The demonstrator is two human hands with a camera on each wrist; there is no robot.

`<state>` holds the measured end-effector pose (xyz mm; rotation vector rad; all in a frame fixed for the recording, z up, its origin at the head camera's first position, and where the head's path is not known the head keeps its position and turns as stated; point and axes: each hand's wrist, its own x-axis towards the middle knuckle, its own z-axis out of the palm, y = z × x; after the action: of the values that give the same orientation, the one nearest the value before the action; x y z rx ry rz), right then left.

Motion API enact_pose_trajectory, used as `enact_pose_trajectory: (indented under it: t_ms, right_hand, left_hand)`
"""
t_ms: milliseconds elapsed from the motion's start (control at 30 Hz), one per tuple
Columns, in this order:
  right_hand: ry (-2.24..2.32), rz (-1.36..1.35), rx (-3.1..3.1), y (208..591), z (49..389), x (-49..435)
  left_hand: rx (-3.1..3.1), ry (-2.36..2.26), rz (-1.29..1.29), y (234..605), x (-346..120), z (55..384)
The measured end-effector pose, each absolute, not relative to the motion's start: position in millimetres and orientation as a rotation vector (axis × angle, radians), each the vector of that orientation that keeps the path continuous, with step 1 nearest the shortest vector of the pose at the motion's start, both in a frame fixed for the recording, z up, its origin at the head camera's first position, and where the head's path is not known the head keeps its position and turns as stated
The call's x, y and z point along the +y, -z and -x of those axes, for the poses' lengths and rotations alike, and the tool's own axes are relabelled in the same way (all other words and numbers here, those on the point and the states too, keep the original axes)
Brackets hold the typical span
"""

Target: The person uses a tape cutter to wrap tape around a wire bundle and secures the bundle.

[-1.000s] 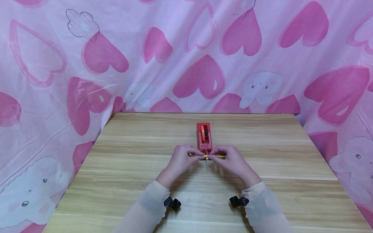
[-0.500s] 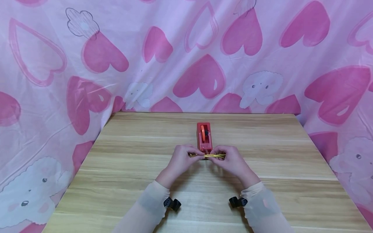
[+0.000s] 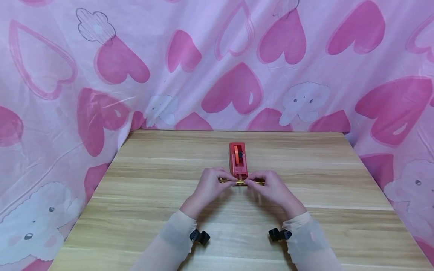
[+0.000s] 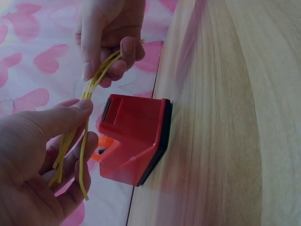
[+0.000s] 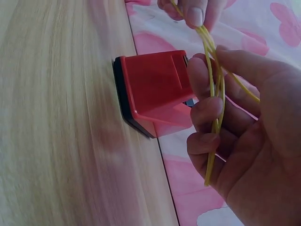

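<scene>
Both hands hold a bundle of thin yellow strands [image 3: 240,181] crosswise, just in front of a red tape dispenser [image 3: 239,160]. My left hand [image 3: 208,189] pinches one side between thumb and fingers, and loose ends hang across its fingers in the left wrist view. On the other side, my right hand [image 3: 272,190] pinches the bundle; in the right wrist view, strands [image 5: 211,94] run down over its curled fingers and one sticks out beside the thumb. The fingertips sit close together, with a short stretch of yellow between them. Whether the strands are rubber bands or cord is unclear.
The dispenser has a black base [image 4: 162,141], a toothed cutter [image 4: 106,109] and an orange roll core [image 3: 236,155]. It stands on a wood-grain table [image 3: 162,165]. A pink heart-patterned cloth [image 3: 190,86] hangs behind and beside the table.
My right hand has shifted slightly to the right, its fingertips a little farther from the left ones. The left hand stays nearly still, and both keep pinching the yellow strands.
</scene>
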<state>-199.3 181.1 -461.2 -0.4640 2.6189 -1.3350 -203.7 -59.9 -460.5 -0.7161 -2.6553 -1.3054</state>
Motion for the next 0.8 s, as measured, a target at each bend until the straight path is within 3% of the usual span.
enact_pose_trajectory:
  t_ms: [400,800]
  right_hand:
    - [1.304,0.624,2.698,464,198,183]
    - [1.271,0.757,2.796,460,195,181]
  left_hand:
    - [-2.784,1.215,0.727,459,-57,204]
    - [-2.825,1.681,0.603,468,-62,213]
